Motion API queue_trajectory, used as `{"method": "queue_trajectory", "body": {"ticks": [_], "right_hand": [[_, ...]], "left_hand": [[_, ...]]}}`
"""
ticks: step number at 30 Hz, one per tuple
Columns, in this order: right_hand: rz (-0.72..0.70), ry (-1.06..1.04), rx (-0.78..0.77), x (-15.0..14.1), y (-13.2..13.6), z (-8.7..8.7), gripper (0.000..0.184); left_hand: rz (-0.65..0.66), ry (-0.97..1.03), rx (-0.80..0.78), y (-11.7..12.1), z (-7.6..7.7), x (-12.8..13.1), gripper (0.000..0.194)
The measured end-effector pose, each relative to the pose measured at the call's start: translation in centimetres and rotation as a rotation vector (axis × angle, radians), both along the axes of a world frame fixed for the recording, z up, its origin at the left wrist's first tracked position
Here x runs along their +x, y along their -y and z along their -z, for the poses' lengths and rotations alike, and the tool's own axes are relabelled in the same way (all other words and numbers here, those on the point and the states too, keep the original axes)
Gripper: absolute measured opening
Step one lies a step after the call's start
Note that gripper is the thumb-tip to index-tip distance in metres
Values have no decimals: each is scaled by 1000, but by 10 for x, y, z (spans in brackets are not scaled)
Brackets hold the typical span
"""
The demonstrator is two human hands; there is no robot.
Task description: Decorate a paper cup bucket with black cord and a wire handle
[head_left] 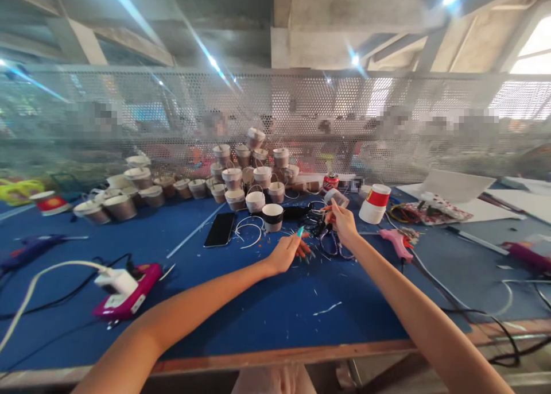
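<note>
My left hand (286, 254) is raised just over the blue table, thumb and forefinger pressed together, other fingers bent below. A teal nail shows at its thumb; anything pinched there is too small to make out. To the right, my right hand (343, 224) is closed, fingertips together, in front of a clear plastic container (337, 198). Whether it touches the container I cannot tell. Scissors with purple handles (329, 246) lie under the right hand, beside a dark tangle. A white cup with a black band (272, 217) stands beyond the left hand.
Small bucket-like cups (255, 201) are stacked at the back. A phone (219, 230) and white wire loops (248, 232) lie left of centre. Further out are a magenta power strip (129, 299), a pink glue gun (396, 243), a red-banded cup (375, 204) and a soda can (330, 182).
</note>
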State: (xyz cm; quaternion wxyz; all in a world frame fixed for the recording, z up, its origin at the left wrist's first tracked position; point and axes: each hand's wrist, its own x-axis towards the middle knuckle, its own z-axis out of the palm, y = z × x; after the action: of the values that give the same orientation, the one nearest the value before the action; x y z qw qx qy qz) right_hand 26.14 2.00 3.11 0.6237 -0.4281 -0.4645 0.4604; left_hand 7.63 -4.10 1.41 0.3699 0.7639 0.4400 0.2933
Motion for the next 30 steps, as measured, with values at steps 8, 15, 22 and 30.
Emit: {"method": "queue_trajectory", "body": {"ticks": [8, 15, 22, 30], "right_hand": [[88, 335, -39, 17, -7, 7, 60], [324, 956, -34, 27, 1, -6, 33], [428, 1494, -257, 49, 13, -24, 32], [569, 1556, -419, 39, 17, -15, 39]], "left_hand": [[-129, 50, 201, -16, 8, -18, 49], [-500, -13, 732, -32, 12, -38, 65], [-713, -116, 747, -47, 24, -41, 97], [-521, -224, 1022, -64, 22, -51, 84]]}}
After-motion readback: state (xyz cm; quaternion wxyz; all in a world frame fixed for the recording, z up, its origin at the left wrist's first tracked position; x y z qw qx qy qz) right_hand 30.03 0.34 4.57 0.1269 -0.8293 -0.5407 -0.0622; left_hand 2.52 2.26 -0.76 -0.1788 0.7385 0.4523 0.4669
